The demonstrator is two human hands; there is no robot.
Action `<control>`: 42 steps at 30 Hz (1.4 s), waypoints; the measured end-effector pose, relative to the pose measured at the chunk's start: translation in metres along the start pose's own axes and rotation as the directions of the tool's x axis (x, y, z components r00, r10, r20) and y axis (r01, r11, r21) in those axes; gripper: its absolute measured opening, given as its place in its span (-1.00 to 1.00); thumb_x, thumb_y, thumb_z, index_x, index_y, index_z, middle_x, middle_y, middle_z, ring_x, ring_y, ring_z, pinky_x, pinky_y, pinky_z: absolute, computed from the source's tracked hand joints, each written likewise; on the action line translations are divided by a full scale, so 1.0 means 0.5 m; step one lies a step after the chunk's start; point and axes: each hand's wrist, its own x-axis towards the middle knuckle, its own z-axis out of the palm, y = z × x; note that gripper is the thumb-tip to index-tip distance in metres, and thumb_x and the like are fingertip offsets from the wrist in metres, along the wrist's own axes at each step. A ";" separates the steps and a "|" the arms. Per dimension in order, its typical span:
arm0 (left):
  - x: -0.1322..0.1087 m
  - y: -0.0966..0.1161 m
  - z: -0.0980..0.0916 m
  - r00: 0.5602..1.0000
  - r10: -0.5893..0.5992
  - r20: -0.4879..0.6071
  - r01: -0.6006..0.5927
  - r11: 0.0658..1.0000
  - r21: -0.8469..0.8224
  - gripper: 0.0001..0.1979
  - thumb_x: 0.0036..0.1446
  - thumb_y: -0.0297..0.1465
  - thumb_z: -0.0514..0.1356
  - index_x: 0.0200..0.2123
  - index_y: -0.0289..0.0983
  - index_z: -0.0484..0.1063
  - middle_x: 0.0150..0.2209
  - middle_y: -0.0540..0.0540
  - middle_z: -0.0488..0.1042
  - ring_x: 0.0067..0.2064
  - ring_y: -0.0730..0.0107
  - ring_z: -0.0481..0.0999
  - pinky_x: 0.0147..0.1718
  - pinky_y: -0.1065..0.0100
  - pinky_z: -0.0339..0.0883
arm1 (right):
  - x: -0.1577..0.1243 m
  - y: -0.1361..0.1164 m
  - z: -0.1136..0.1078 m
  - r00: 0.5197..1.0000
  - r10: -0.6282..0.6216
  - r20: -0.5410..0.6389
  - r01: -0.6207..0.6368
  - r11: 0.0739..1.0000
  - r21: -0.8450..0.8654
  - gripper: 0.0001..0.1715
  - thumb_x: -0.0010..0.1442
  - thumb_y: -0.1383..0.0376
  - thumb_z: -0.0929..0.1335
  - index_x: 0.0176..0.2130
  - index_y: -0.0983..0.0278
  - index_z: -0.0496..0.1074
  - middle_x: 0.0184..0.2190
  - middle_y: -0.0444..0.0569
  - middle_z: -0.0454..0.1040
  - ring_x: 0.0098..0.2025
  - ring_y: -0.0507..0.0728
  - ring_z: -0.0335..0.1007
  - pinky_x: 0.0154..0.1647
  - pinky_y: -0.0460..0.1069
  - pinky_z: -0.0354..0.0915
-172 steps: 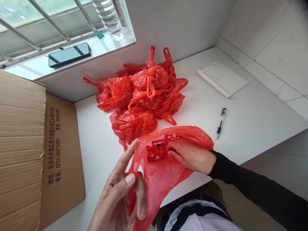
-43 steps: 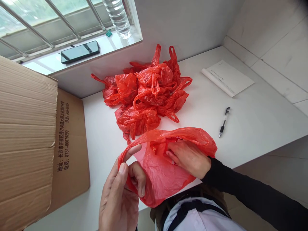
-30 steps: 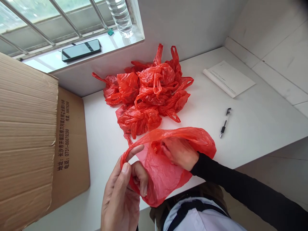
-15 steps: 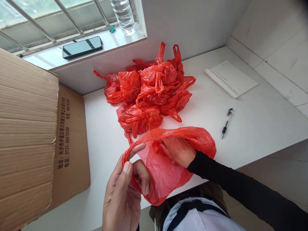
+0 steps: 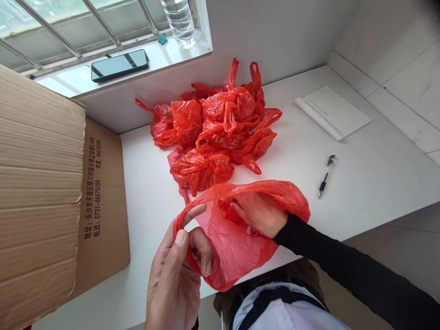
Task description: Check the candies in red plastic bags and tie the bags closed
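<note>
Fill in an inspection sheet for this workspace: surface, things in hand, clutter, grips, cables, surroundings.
Surface: white table, partly covered by red bags.
Things in hand: open red bag, contents mostly hidden.
Clutter: heap of red bags behind it; pen and paper to the right, one paper edge curled.
Grips: left hand holds the open red bag's rim; right hand reaches inside, fingertips hidden.
Cables: nothing clearly seen.
Surroundings: cardboard box on the left; windowsill with phone and clear bottle; window bars.

A phone (image 5: 119, 65) and bottle (image 5: 179, 24) occupy the windowsill (image 5: 161, 56), a pen (image 5: 325, 178) near paper (image 5: 334, 112).
</note>
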 end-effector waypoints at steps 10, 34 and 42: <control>0.000 0.007 -0.002 1.000 -0.007 -0.013 0.007 1.000 0.016 -0.62 0.35 -0.19 0.14 0.12 -0.22 0.47 -0.58 0.05 0.31 -0.56 0.47 0.27 -0.55 0.45 0.29 | 0.015 -0.046 0.043 0.997 -0.020 0.077 0.031 0.990 -0.141 -0.71 0.41 0.32 0.29 0.06 0.25 0.50 -0.03 0.14 0.49 0.01 0.31 0.39 -0.03 0.14 0.27; 0.000 0.001 0.011 0.995 -0.007 -0.102 0.005 1.000 -0.019 -0.53 0.33 -0.17 0.16 0.21 -0.26 0.38 -0.57 0.05 0.29 -0.56 0.46 0.18 -0.61 0.43 0.18 | 0.026 -0.043 0.070 0.999 0.001 0.052 0.003 0.998 -0.070 -0.69 0.39 0.44 0.20 -0.02 0.32 0.48 -0.05 0.14 0.50 -0.05 0.26 0.41 0.06 0.17 0.26; 0.002 0.002 0.013 0.993 -0.012 -0.117 0.010 1.000 -0.021 -0.51 0.33 -0.17 0.16 0.23 -0.26 0.38 -0.57 0.05 0.28 -0.55 0.45 0.20 -0.60 0.43 0.19 | 0.030 -0.043 0.063 0.994 0.014 0.107 -0.014 1.000 0.002 -0.79 0.36 0.41 0.27 -0.19 0.34 0.50 -0.15 0.10 0.53 -0.11 0.23 0.43 -0.03 0.10 0.25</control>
